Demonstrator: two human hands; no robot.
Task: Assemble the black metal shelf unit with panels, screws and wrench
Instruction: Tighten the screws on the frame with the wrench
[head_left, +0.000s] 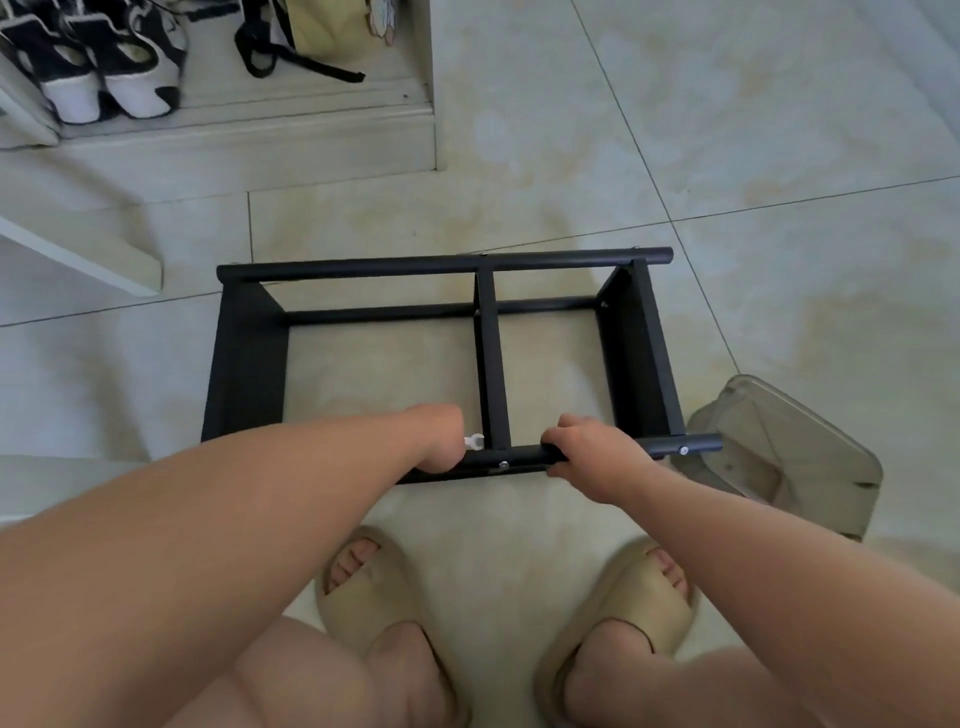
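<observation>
A black metal shelf frame (488, 358) is lying on its side on the pale tiled floor (727, 156), just in front of the person's feet, which are wearing beige foam slippers (374, 587). The frame's two flat end panels are standing upright at left and right. Round black tubes are running between them, and a flat centre bar is crossing from the far tube to the near one.

The left hand (441, 439) is bending down at the wrist over the near tube (524, 457), beside the centre bar. It is curling around a small silver wrench (474, 442), whose open end is sticking out past the hand; the fingers themselves are hiding beneath the wrist. The right hand (587, 452) is wrapping its fingers firmly around the same near tube, just right of the centre bar.

A silver screw head (503, 464) is showing on the tube between the hands, and another (683, 450) near its right end.

A clear plastic container (779, 457) is sitting beside the frame's right end. Black-and-white shoes (104, 67) are resting on a low white cabinet shelf (260, 130) at the far left.
</observation>
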